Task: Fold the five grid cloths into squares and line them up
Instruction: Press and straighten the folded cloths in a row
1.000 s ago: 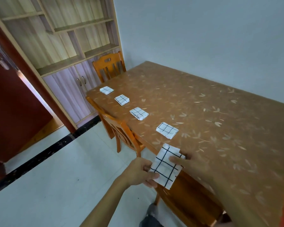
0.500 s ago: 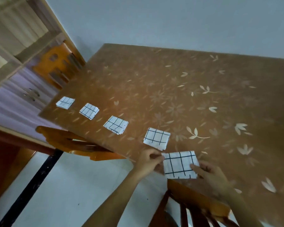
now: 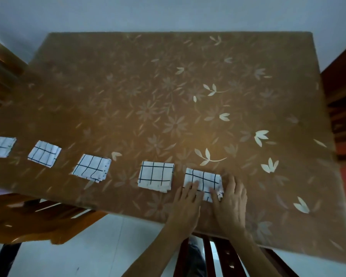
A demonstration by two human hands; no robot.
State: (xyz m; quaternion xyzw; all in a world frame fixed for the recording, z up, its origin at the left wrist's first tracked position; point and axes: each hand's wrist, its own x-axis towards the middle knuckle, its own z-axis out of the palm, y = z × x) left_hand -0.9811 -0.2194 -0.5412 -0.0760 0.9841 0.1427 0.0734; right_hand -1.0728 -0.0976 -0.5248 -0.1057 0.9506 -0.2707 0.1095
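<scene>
Pressing the fifth cloth [image 3: 203,181] flat, both hands, spread, rest on the brown floral table [image 3: 168,96] against a pale wall [image 3: 168,13].

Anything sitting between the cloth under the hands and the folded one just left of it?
No. In the head view only a narrow strip of bare table separates the cloth under the hands from the neighbouring folded cloth; they don't touch.

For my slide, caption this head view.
Both hands press the fifth folded grid cloth flat, completing a row of five on the floral table.
</scene>
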